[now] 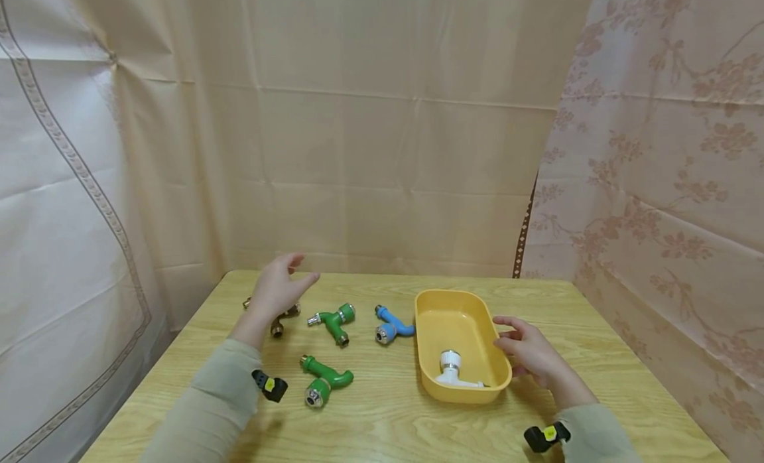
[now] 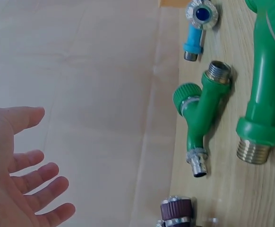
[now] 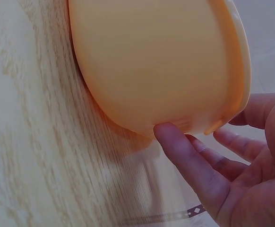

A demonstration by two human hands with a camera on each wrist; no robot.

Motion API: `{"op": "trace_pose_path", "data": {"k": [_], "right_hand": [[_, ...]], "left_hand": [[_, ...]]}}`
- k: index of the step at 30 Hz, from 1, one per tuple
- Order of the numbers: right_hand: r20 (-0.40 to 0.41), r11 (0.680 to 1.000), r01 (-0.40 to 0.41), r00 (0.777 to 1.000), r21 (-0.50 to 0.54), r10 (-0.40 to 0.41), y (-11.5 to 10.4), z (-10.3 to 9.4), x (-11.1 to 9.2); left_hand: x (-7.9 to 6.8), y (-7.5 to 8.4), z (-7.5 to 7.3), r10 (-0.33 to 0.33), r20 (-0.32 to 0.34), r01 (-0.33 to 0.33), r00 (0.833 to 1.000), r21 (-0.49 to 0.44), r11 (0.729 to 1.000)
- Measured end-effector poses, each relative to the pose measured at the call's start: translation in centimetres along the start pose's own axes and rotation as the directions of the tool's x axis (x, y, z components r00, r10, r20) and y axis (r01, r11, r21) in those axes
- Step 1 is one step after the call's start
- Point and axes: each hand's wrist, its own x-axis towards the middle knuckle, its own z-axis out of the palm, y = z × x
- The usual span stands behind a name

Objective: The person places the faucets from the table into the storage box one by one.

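Note:
My left hand (image 1: pixel 277 289) is raised over a dark brown tap (image 1: pixel 277 327), fingers spread and holding nothing; in the left wrist view part of this tap (image 2: pixel 176 210) shows at the bottom edge. Just right of it lies a green tap with a silver nozzle (image 1: pixel 334 326). Nearer the front is another green tap (image 1: pixel 322 381) with a curved spout. A blue tap (image 1: pixel 390 325) lies against or close beside the yellow basin (image 1: pixel 430 383). Inside the basin rests a white tap (image 1: pixel 451 370). My right hand (image 1: pixel 531 350) touches the basin's right outer side, its fingers only loosely bent.
The wooden table (image 1: pixel 382 430) carries all of these. Beige curtain cloth (image 1: pixel 382 151) hangs behind its far edge, and patterned cloth (image 1: pixel 668 184) hangs at the right. Each wrist wears a small black camera (image 1: pixel 271 386).

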Motion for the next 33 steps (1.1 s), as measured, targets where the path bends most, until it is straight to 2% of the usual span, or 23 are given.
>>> {"op": "trace_pose_path", "data": {"k": [7,15,25,33], "right_hand": [[0.004,1.000,0.000,1.000,0.006,0.000,0.0,0.0,0.0],[0.011,1.000,0.010,1.000,0.006,-0.010,0.0,0.0,-0.1],[0.010,1.000,0.009,1.000,0.009,-0.009,0.1,0.0,-0.1],[0.010,1.000,0.008,1.000,0.010,-0.008,0.0,0.0,-0.2]], "left_hand": [[0.2,-1.5,0.0,-0.019,-0.011,0.019,1.000,0.030,0.999],[0.1,-2.7,-0.2,-0.098,0.015,0.098,0.995,0.020,0.995],[0.1,-3.8,-0.3,-0.202,0.031,0.201,0.979,0.037,0.979],[0.4,-5.5,0.2,-0.246,0.058,0.243,0.967,0.056,0.968]]}}
